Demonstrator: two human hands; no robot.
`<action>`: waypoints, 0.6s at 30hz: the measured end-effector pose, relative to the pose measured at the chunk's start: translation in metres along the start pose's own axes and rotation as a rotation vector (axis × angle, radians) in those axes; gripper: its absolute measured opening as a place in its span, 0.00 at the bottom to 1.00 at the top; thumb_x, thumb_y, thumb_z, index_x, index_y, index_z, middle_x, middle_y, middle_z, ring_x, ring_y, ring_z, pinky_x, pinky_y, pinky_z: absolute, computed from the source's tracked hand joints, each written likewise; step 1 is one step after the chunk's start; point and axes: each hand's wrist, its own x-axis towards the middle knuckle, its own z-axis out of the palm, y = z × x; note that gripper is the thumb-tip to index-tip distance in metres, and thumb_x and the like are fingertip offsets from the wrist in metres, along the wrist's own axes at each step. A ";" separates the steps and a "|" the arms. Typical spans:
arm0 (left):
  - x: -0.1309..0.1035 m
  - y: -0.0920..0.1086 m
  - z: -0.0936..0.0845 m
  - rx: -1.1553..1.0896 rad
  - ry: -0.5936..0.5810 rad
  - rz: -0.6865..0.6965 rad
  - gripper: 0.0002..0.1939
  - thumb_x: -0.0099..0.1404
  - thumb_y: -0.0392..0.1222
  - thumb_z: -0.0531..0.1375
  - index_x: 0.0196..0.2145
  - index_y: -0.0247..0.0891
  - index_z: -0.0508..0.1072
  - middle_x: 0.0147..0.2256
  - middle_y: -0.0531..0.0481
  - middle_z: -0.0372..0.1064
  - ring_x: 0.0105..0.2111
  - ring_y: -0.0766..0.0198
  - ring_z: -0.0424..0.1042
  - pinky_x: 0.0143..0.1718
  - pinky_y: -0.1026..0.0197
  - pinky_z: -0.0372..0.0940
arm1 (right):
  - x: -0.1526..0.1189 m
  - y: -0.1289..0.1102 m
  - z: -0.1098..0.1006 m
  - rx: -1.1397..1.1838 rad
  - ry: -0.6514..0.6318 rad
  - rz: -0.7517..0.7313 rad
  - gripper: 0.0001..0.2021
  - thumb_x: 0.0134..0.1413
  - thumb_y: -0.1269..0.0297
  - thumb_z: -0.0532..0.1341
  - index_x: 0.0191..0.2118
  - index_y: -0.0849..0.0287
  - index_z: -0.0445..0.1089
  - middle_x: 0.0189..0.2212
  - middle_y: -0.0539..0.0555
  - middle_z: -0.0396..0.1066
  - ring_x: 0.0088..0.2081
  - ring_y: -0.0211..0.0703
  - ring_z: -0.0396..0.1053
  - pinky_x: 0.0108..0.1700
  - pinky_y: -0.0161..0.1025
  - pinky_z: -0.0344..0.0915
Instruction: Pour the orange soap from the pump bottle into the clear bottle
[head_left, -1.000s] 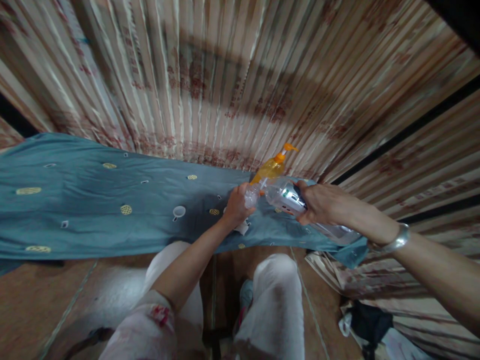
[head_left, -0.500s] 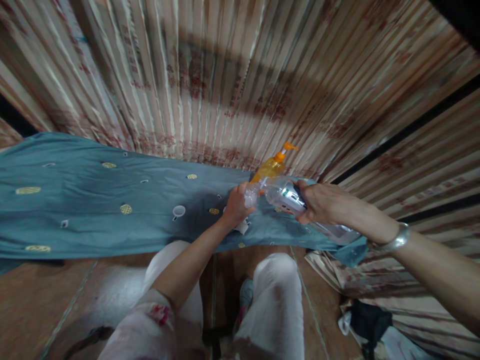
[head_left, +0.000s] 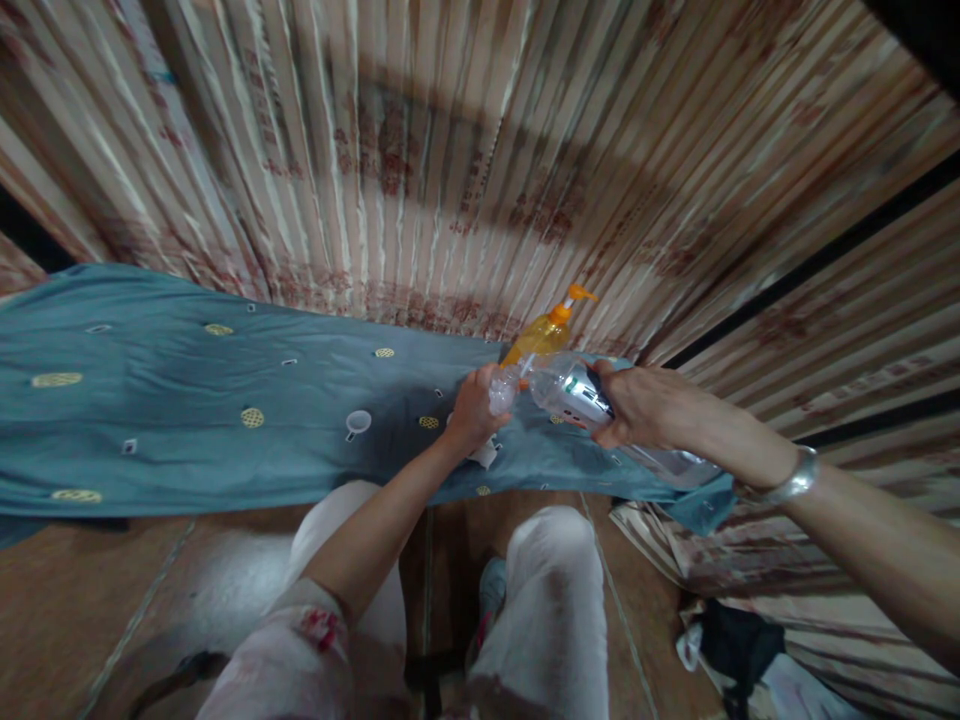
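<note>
My right hand (head_left: 634,405) is wrapped round a large clear plastic bottle (head_left: 553,380) with a silvery label. The bottle is tilted, its neck pointing left and meeting the mouth of a small clear cup (head_left: 502,390). That cup is gripped by my left hand (head_left: 474,408). Whether liquid flows between them I cannot make out. Just behind the two stands an orange-yellow pump bottle (head_left: 544,335), its lower part hidden. Under my left hand lies a small white piece (head_left: 485,455), partly covered and too unclear to name.
A blue-green patterned cloth (head_left: 172,400) covers the long surface before me. A pale round shape with a small tab (head_left: 358,423) shows on it. Behind hangs a pleated curtain (head_left: 420,200). Dark bars (head_left: 810,262) run along the right. A black bundle (head_left: 739,640) lies at lower right.
</note>
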 end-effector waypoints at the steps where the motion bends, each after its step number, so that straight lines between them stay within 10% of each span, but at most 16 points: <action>1: 0.000 0.000 0.000 -0.002 0.005 0.000 0.40 0.44 0.32 0.67 0.55 0.39 0.58 0.52 0.42 0.65 0.52 0.49 0.66 0.54 0.48 0.62 | 0.000 0.000 0.000 -0.003 0.001 -0.002 0.28 0.46 0.52 0.61 0.49 0.67 0.63 0.28 0.61 0.74 0.33 0.55 0.74 0.28 0.39 0.56; 18: 0.000 0.000 -0.001 0.020 -0.003 0.007 0.40 0.46 0.33 0.67 0.55 0.38 0.56 0.51 0.41 0.65 0.52 0.48 0.66 0.54 0.48 0.62 | 0.000 0.001 0.006 -0.009 0.085 -0.006 0.27 0.45 0.51 0.63 0.47 0.65 0.64 0.24 0.57 0.72 0.29 0.52 0.73 0.26 0.38 0.55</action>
